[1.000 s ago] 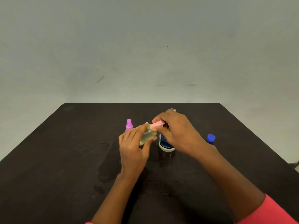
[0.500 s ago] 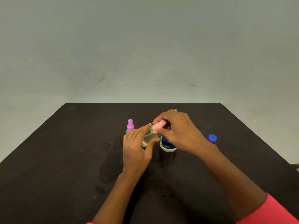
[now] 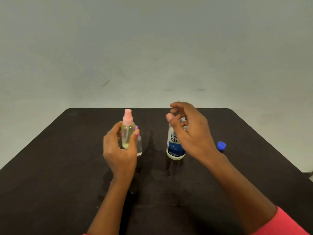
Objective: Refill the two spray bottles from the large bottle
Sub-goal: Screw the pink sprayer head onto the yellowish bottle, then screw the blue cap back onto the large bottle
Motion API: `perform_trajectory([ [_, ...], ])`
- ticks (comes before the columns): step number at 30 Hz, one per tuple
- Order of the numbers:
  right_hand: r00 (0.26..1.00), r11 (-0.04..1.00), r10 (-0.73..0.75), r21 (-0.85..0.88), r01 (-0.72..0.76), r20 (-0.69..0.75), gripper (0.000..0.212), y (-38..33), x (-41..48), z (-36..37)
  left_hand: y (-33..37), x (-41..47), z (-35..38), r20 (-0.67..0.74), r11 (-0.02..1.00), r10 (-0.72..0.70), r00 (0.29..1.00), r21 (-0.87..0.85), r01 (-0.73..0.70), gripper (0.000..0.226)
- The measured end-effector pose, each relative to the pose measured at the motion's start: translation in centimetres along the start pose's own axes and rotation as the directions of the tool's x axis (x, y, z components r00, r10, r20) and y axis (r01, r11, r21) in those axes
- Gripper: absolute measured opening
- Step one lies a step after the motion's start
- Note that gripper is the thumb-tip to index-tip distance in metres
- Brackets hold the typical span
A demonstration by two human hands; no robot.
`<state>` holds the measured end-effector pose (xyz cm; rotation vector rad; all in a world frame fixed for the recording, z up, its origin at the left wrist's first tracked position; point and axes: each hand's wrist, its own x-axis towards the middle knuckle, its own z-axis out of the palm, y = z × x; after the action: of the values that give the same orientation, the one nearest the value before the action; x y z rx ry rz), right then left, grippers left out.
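Observation:
My left hand (image 3: 118, 150) holds a small clear spray bottle (image 3: 126, 133) upright above the table; it has a pink spray top and yellowish liquid inside. A second spray bottle (image 3: 139, 146) with a purple top stands right behind it, mostly hidden by my fingers. The large bottle (image 3: 175, 146), clear with a blue and white label, stands uncapped in the middle of the table. My right hand (image 3: 189, 131) hovers in front of its neck with fingers spread and nothing in them.
A blue cap (image 3: 221, 146) lies on the dark table (image 3: 50, 175) to the right of my right wrist. Wet patches (image 3: 152, 150) show between the bottles and nearer me. A plain grey wall rises behind the table.
My right hand has let go of the pink spray top and drawn away to the right. My left hand has turned the pink-topped bottle from tilted to upright and moved it left.

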<state>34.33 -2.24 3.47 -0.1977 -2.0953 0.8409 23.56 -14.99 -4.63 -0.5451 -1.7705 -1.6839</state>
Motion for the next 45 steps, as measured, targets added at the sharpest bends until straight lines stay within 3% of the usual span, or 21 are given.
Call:
perform_trajectory([
  [4, 0.991, 0.997, 0.057, -0.054, -0.064, -0.119, 0.019, 2.1, 0.8, -1.8, -1.3, 1.3, -0.5, -0.091, 0.960, -0.260, 0.961, 0.083, 0.268, 0.040],
  [8, 0.967, 0.968, 0.124, -0.185, -0.167, -0.224, 0.021, 4.9, 0.7, -3.2, -2.8, 1.4, -0.6, -0.058, 0.905, -0.392, 0.918, 0.158, 0.396, 0.035],
  [13, 0.941, 0.862, 0.244, -0.393, -0.320, -0.233, 0.029, 8.2, -0.1, -4.4, -3.4, 0.9, -0.5, 0.038, 0.868, -0.458, 0.888, 0.235, 0.437, 0.027],
  [18, 0.902, 0.698, 0.380, -0.577, -0.425, -0.205, 0.038, 10.1, -1.2, -5.0, -3.4, 0.9, -0.4, 0.096, 0.851, -0.481, 0.871, 0.290, 0.438, 0.035],
  [24, 0.764, 0.471, 0.640, -0.743, -0.476, -0.083, 0.053, 12.1, -2.6, -5.0, -3.6, 1.0, -0.3, 0.148, 0.822, -0.533, 0.833, 0.325, 0.468, 0.051],
  [27, 0.704, 0.442, 0.710, -0.767, -0.466, -0.018, 0.048, 12.7, -3.0, -4.8, -3.3, 1.0, -0.3, 0.153, 0.819, -0.534, 0.831, 0.337, 0.465, 0.059],
  [30, 0.710, 0.445, 0.704, -0.780, -0.439, 0.002, 0.040, 13.0, -3.2, -4.6, -3.0, 1.2, -0.3, 0.127, 0.814, -0.535, 0.835, 0.342, 0.469, 0.066],
  [35, 0.736, 0.439, 0.676, -0.794, -0.421, -0.017, 0.040, 13.0, -3.0, -4.7, -2.1, 1.0, -0.2, 0.053, 0.864, -0.424, 0.904, 0.323, 0.386, 0.070],
  [40, 0.749, 0.462, 0.662, -0.784, -0.414, -0.005, 0.022, 13.0, -3.0, -4.8, -1.2, 0.5, 0.1, -0.024, 0.949, -0.217, 0.976, 0.230, 0.217, 0.064],
  [43, 0.740, 0.551, 0.672, -0.690, -0.469, 0.034, 0.022, 12.9, -2.8, -5.0, -0.5, -0.1, 0.2, -0.056, 0.987, -0.018, 0.998, 0.155, 0.027, 0.057],
  [45, 0.800, 0.669, 0.600, -0.558, -0.491, 0.016, 0.023, 12.5, -2.6, -4.9, 0.5, -0.6, 0.8, -0.041, 0.991, 0.089, 0.995, 0.108, -0.084, 0.050],
])
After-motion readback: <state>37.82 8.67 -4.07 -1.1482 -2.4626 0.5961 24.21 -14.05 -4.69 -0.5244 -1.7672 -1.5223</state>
